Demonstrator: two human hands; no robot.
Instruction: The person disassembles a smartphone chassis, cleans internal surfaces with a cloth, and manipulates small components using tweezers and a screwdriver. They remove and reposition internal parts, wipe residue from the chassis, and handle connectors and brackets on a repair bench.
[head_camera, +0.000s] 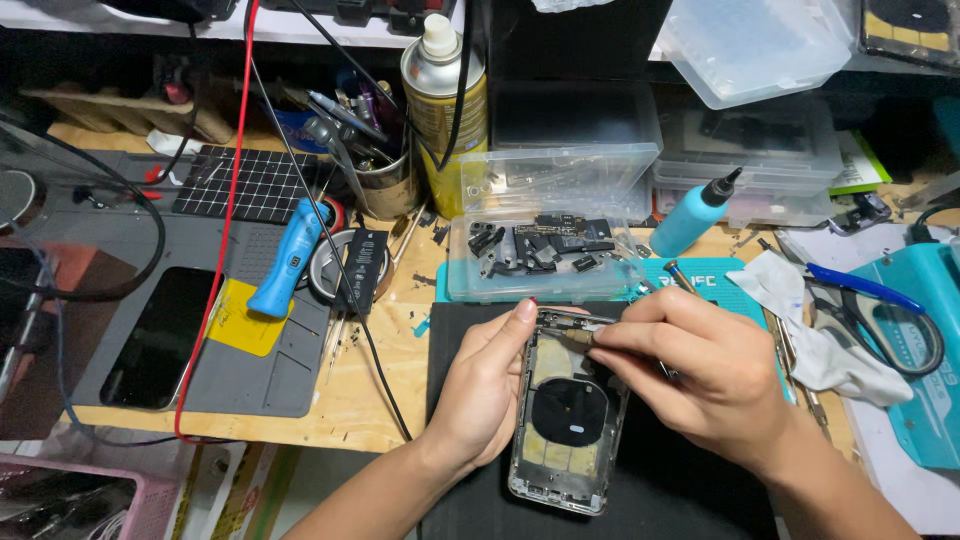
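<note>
An opened phone housing (568, 425) with a black round coil inside lies on a black mat (680, 490). My left hand (485, 385) grips the housing's left edge, thumb near its top corner. My right hand (695, 365) holds a thin screwdriver (672, 275) like a pen, its tip pressed into the housing's top end. The driver's shaft sticks up behind my fingers.
A clear plastic tray (540, 262) with several small black parts sits just behind the phone. A yellow spray can (442, 105), a blue squeeze bottle (700, 212), blue-handled scissors (880, 310) on a white cloth, a blue tool (290, 255) and a grey work mat (190, 330) surround the spot.
</note>
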